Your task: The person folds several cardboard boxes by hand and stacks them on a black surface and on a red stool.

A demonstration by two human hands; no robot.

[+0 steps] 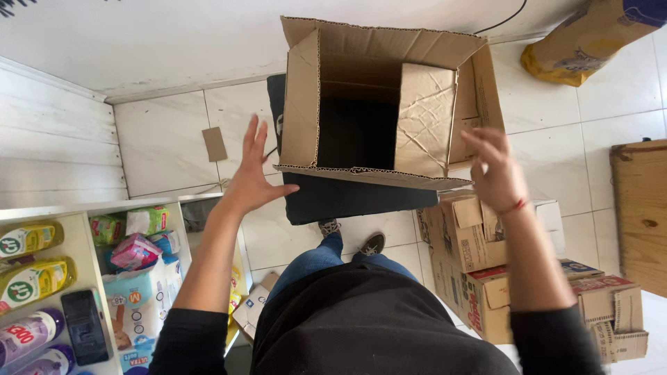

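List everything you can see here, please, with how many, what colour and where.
Open cardboard box: one, brown, centre, resting on a black stool.
Black stool: one, under the box.
Smaller cartons: several, brown and white, lower right floor.
Sack: one, tan and yellow, top right.
Wooden board: one, right edge.
Cardboard scrap: one, brown, on the floor tiles.
Bottles: four, yellow and purple, left shelf.
Packets: several, mixed colours, lower shelf.
Phone: one, black, left shelf.
Left hand: open, beside the box.
Right hand: open, beside the box.
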